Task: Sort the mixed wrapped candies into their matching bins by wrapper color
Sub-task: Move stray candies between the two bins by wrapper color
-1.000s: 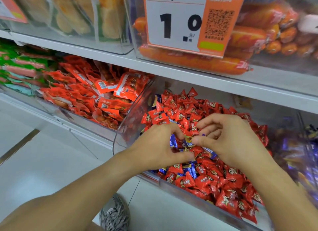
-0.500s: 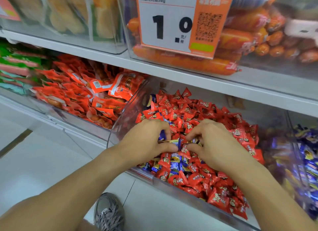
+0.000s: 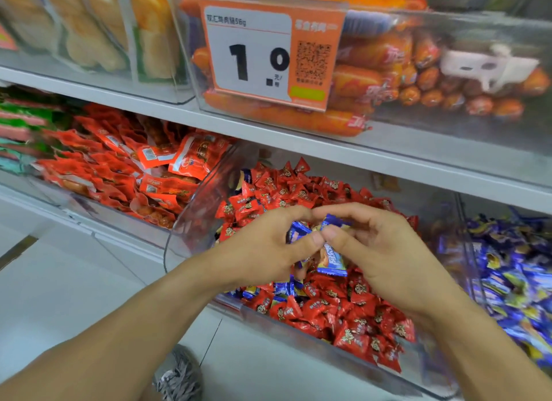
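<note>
Above the clear bin (image 3: 209, 209) of red candies (image 3: 352, 317), blue-wrapped candies (image 3: 331, 259) were pinched in the closed grip of the left hand (image 3: 263, 248) and of the right hand (image 3: 385, 251). A bin of blue candies (image 3: 513, 275) was seen right of the clear bin.

Bare forearms, no sleeves; grey knit sneaker (image 3: 179, 373) w/ laces.

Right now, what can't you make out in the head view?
- How many blue candies the left hand and right hand hold: fingers cover them.
- Blue candies still buried in the red candy bin: red wrappers hide them.
- The blue candy bin: cut off by the right edge, blurred.
</note>
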A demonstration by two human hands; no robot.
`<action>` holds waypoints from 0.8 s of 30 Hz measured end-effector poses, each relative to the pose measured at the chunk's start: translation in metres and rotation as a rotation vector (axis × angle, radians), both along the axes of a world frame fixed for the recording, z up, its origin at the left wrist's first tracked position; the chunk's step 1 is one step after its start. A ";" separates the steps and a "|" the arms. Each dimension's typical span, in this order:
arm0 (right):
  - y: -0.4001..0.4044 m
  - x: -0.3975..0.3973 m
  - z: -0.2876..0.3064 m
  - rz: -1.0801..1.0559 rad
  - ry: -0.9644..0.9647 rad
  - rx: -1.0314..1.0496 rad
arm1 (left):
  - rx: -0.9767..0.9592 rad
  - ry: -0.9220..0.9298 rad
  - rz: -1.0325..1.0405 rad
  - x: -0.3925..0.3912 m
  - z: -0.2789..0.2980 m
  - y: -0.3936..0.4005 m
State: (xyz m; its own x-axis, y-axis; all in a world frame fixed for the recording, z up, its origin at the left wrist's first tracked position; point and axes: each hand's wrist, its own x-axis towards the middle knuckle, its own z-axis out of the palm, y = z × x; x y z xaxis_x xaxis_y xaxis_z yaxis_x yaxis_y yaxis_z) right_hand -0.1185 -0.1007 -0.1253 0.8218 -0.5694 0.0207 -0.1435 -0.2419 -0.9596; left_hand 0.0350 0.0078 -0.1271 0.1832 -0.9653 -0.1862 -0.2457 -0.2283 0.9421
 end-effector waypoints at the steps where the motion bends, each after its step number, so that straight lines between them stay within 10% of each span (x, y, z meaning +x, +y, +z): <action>1: -0.001 -0.009 0.004 0.031 -0.005 -0.004 | -0.019 0.025 -0.006 -0.008 0.004 -0.002; 11: -0.035 -0.119 0.020 -0.203 -0.011 -0.219 | -0.143 0.143 0.020 -0.135 0.023 -0.073; 18: -0.074 -0.184 0.027 -0.440 -0.064 -0.226 | -0.302 -0.591 -0.231 -0.184 0.024 -0.130; 24: -0.093 -0.193 0.010 -0.635 0.100 -0.352 | -0.333 -0.703 -0.356 -0.184 0.026 -0.141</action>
